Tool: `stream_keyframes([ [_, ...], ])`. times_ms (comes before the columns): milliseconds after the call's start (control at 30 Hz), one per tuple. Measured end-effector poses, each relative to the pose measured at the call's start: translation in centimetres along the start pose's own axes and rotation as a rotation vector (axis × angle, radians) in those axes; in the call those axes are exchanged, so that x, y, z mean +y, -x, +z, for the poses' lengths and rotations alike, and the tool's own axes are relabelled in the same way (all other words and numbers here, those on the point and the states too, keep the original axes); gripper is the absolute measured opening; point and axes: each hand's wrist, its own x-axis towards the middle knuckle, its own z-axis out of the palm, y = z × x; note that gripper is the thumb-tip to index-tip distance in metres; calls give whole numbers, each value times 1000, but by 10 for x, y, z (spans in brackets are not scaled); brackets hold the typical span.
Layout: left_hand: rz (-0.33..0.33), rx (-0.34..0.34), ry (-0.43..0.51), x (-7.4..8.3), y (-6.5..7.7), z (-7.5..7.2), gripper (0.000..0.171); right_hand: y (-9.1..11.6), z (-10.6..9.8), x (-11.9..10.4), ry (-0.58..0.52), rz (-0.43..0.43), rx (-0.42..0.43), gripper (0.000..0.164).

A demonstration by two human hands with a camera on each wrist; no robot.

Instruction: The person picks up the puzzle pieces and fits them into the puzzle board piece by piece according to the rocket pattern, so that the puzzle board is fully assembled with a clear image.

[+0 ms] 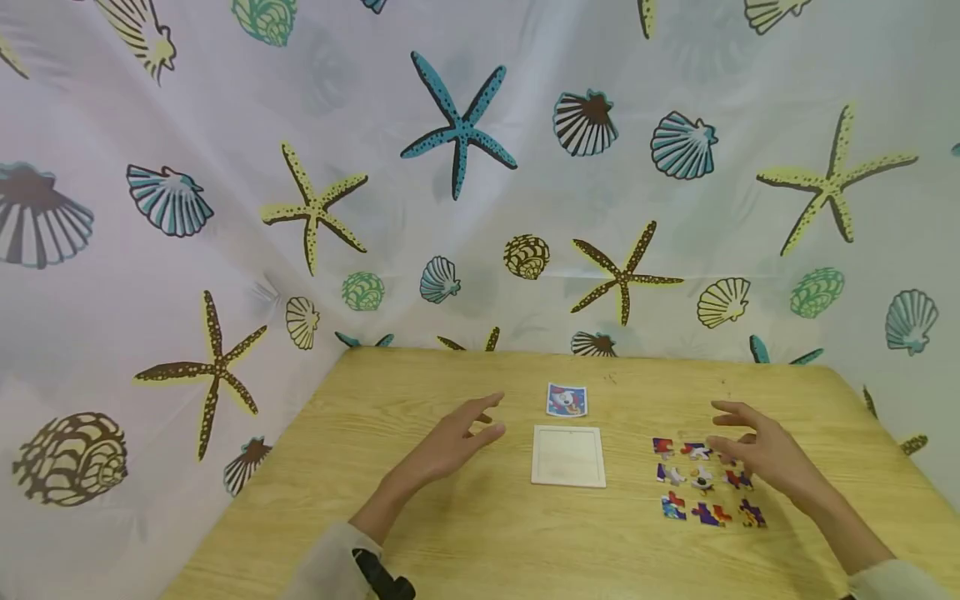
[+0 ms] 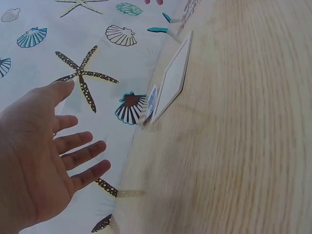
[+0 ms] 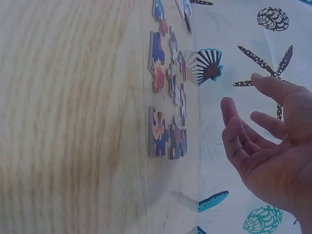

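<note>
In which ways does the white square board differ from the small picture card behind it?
Size: the white board is clearly larger; the picture card is smaller.
Look: the board is plain with a border line near its edge, while the card shows a colourful picture, mostly blue.
Place: the board is nearer to the person; the card is farther away.
Both lie on the wooden table, and neither is held.

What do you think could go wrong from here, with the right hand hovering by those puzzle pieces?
The loose puzzle pieces lie close together, so the right hand might nudge neighbours when picking one up. The white board seems to lie unfastened on the table, so it could slide if pushed. The picture card sits just beyond it and might be knocked askew too.
</note>
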Motion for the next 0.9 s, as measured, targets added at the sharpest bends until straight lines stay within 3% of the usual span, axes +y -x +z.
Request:
stream_keyframes([
  [200, -36, -6, 45, -2, -4, 4, 60, -4, 5, 4, -98, 32, -21, 71],
  [600, -45, -107, 64, -4, -15, 20, 53, -16, 20, 5, -143, 74, -13, 58],
  [900, -64, -130, 105, -12, -18, 35, 51, -25, 31, 8, -78, 65, -62, 46],
])
